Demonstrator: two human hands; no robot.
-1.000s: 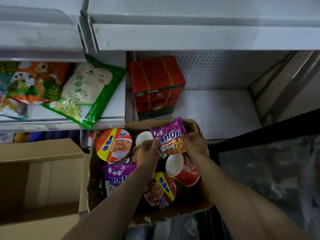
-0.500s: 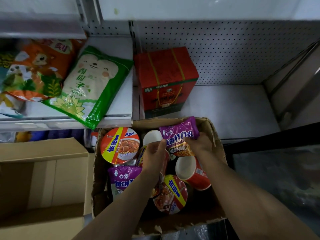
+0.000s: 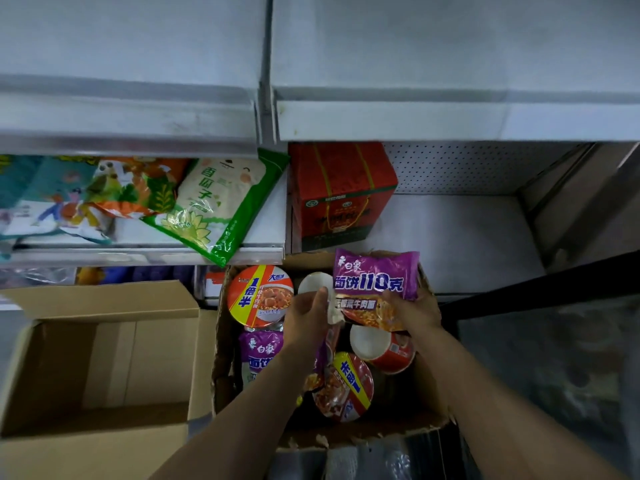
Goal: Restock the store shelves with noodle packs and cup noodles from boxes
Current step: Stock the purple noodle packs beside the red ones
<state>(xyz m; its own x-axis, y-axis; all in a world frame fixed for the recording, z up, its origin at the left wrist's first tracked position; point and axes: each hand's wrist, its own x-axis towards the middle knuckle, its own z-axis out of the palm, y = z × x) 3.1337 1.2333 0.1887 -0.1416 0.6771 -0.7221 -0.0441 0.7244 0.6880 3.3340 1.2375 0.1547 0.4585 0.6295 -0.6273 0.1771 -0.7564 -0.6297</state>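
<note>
Both hands reach over the open box (image 3: 225,341) of cup noodles (image 3: 260,295), the left hand (image 3: 306,315) and right hand (image 3: 412,311) each pinching the purple noodle pack (image 3: 375,277) near the red carton (image 3: 341,192).

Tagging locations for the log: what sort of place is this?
Most likely a shop aisle during restocking: white metal shelving with a pegboard back, snack bags lying on a shelf, and an open cardboard box of cup noodles and noodle packs.
</note>
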